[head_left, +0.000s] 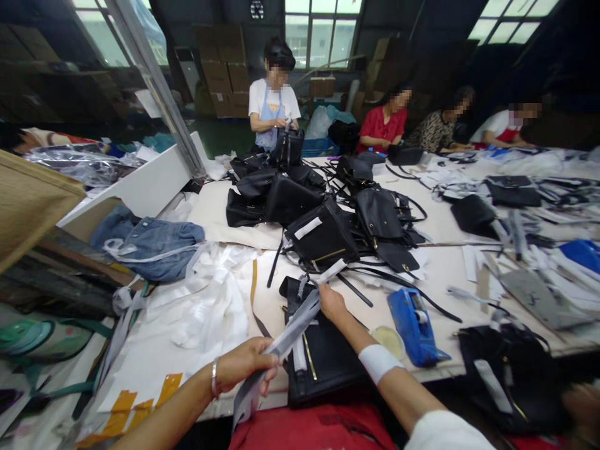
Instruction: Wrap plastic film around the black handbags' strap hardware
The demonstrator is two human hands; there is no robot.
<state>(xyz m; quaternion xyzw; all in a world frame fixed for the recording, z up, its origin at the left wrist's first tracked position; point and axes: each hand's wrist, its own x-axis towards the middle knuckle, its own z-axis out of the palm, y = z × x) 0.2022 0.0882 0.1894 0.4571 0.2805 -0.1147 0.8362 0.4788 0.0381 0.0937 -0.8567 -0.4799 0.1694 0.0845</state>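
Note:
My left hand (pixel 246 365) is closed on the lower part of a long grey-white strip (pixel 288 334) near the table's front edge. The upper end of that strip is pinched by my right hand (pixel 332 302), which hovers over a black bag (pixel 319 350) lying flat in front of me. The strip runs slanted between both hands, and its loose end hangs below my left hand. My right wrist wears a white band. Just behind lies a heap of black bags (pixel 323 212) with straps.
A blue tape dispenser (pixel 412 325) and a small round dish (pixel 389 340) sit right of the bag. White sheets (pixel 206 312) and denim cloth (pixel 154 247) lie left. Another black bag (pixel 510 375) is at the right. Several people work at the far side of the table (pixel 450 262).

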